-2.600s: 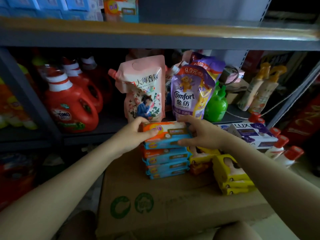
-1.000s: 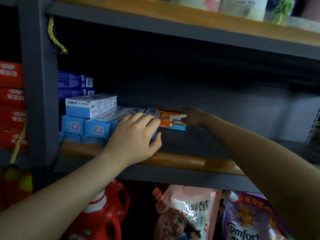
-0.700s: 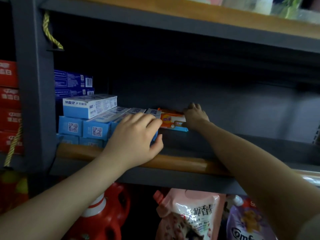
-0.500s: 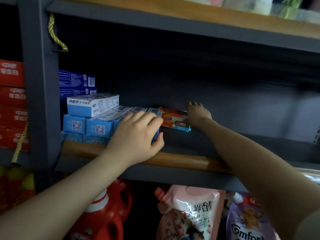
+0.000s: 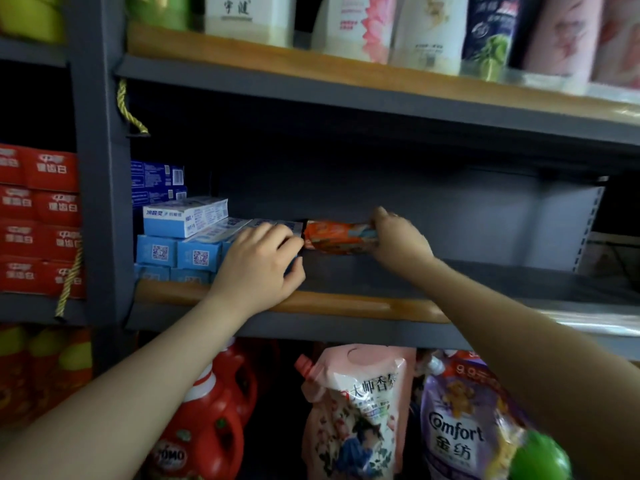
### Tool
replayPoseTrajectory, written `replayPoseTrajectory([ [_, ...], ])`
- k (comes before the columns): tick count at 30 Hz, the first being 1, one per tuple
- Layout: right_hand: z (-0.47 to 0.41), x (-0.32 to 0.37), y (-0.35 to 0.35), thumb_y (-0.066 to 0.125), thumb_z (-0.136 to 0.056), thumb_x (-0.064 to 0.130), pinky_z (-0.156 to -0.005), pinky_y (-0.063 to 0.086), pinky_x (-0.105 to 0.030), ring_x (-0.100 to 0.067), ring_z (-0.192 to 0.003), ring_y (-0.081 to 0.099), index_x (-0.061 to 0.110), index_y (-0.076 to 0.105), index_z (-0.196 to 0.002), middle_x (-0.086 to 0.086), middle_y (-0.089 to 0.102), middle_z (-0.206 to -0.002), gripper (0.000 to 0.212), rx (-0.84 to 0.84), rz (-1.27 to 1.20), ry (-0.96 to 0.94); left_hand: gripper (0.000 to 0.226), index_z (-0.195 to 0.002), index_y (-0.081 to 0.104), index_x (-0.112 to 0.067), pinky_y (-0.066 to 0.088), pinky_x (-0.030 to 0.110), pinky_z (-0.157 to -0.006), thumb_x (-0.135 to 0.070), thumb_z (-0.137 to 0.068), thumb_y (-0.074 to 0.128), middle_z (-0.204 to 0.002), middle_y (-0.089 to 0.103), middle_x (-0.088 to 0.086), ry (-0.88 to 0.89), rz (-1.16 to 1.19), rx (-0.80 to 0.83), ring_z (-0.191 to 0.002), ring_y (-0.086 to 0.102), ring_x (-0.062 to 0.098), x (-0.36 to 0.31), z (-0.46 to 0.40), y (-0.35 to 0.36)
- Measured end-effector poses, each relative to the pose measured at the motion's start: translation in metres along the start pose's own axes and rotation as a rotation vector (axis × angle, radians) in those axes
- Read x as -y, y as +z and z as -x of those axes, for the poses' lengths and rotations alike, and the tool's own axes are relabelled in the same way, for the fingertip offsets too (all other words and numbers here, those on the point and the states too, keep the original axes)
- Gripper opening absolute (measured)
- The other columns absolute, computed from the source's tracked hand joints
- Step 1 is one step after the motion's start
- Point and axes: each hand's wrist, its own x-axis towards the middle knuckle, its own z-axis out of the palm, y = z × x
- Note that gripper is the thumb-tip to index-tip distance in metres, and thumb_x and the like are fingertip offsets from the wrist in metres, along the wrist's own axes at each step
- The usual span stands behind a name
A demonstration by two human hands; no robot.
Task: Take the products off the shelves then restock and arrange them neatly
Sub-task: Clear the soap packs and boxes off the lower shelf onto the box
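Note:
An orange soap pack (image 5: 337, 236) lies on the middle shelf (image 5: 346, 306), right beside a stack of blue toothpaste boxes (image 5: 183, 233). My right hand (image 5: 398, 239) grips the pack's right end, its fingers curled over the top. My left hand (image 5: 258, 268) rests flat against the right side of the blue boxes, its fingertips touching the pack's left end. The rest of the middle shelf to the right of the pack holds nothing that I can see.
Red toothpaste boxes (image 5: 38, 220) fill the bay to the left of a grey upright (image 5: 100, 202). Bottles and pouches (image 5: 433, 26) stand on the upper shelf. Below hang a red detergent jug (image 5: 204, 427), a pink refill pouch (image 5: 356, 410) and a purple Comfort pouch (image 5: 464, 427).
My right hand has closed over the orange pack's right end and tipped it, so its orange face now turns toward me. My left hand stays against the blue boxes.

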Motion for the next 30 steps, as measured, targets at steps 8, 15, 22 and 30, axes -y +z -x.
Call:
replayPoseTrajectory([
  [8,0.121,0.013,-0.035,0.064,-0.086,0.023,-0.074,0.043,-0.035,-0.020,-0.100,0.049,0.014,0.049,-0.114,0.003,0.054,-0.107,0.033,-0.380,-0.366,-0.061,0.068,-0.116,0.049,0.001,0.042,0.037,-0.091,-0.051,-0.074,0.061,-0.116,0.056,0.016,-0.194,0.203,-0.084,-0.108,0.052,0.029,-0.029,0.009,-0.021],
  [15,0.176,-0.004,-0.042,0.071,-0.077,0.004,-0.067,0.046,-0.008,0.008,-0.080,0.057,0.033,0.047,-0.094,0.017,0.058,-0.091,0.041,-0.326,-0.857,0.021,0.050,-0.116,0.054,-0.008,0.031,0.006,-0.094,-0.040,-0.078,0.062,-0.115,0.049,-0.006,-0.126,0.640,-0.179,-0.108,0.047,0.006,-0.081,0.023,-0.063],
  [22,0.206,-0.029,-0.036,0.071,-0.074,-0.003,-0.066,0.052,-0.018,-0.004,-0.080,0.064,0.029,0.053,-0.095,0.005,0.063,-0.095,0.043,-0.114,-1.075,0.039,0.045,-0.102,0.060,-0.005,0.038,0.010,-0.084,-0.041,-0.075,0.064,-0.098,0.054,-0.006,0.011,0.602,-0.095,-0.092,0.052,0.005,-0.108,0.042,-0.076],
  [30,0.230,-0.041,-0.056,0.071,-0.075,0.000,-0.068,0.052,-0.013,0.002,-0.084,0.064,0.035,0.052,-0.101,0.011,0.059,-0.101,0.047,-0.176,-1.001,-0.039,0.047,-0.114,0.051,-0.014,0.029,-0.001,-0.085,-0.019,-0.074,0.075,-0.106,0.052,-0.008,-0.105,0.620,0.029,-0.100,0.044,-0.004,-0.129,0.060,-0.069],
])
